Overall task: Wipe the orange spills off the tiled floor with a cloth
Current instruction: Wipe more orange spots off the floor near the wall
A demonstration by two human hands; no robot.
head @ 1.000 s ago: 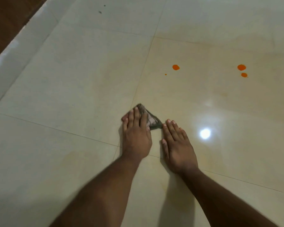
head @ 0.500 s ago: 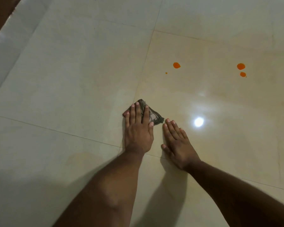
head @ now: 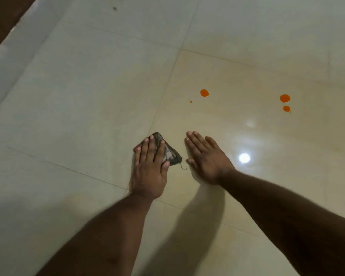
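Note:
A small dark folded cloth point(head: 171, 154) lies on the cream tiled floor point(head: 88, 96), and my left hand point(head: 150, 166) presses flat on it with straight fingers. My right hand point(head: 206, 158) rests flat on the tile just right of the cloth, apart from it. Ahead of the right hand is an orange spill point(head: 204, 92) with a tiny orange dot point(head: 191, 101) beside it. Farther right are two more orange drops point(head: 285, 98) point(head: 286, 108).
A pale raised border strip point(head: 12, 56) runs along the far left, with dark brown flooring point(head: 2, 10) beyond it. A bright light reflection point(head: 244, 157) shines on the tile right of my right hand. Small dark specks point(head: 114, 8) lie far ahead.
My right hand has slid forward and to the right, away from the cloth, its fingers spreading wider. My left hand stays pressed on the cloth.

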